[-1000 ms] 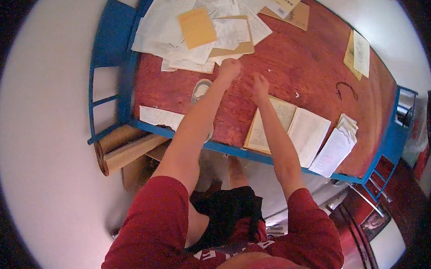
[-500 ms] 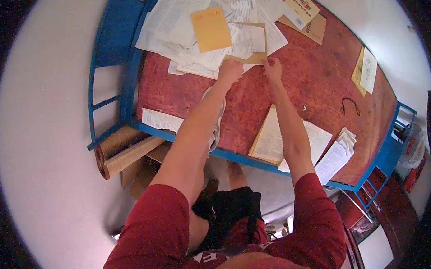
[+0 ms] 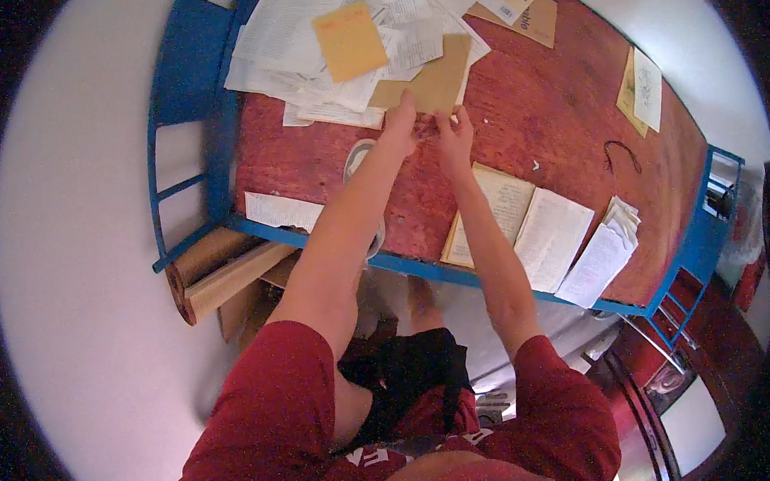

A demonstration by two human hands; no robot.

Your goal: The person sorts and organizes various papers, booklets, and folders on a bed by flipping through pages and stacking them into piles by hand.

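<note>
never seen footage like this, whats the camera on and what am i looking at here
There is no machine here: you see a person's bare arms, left hand and right hand. The single camera sits on the person's head, looking forward and down, so their body fills the bottom.

Ahead is a red surface with a blue frame. Loose white papers and a yellow-orange envelope lie at the far left. Nearer, on the right, are an open book and a bundle of papers.

The left hand appears to pinch the near edge of a brown card, thumb on top. The right hand's fingers are at that edge too, but whether they grip it is unclear.
</note>
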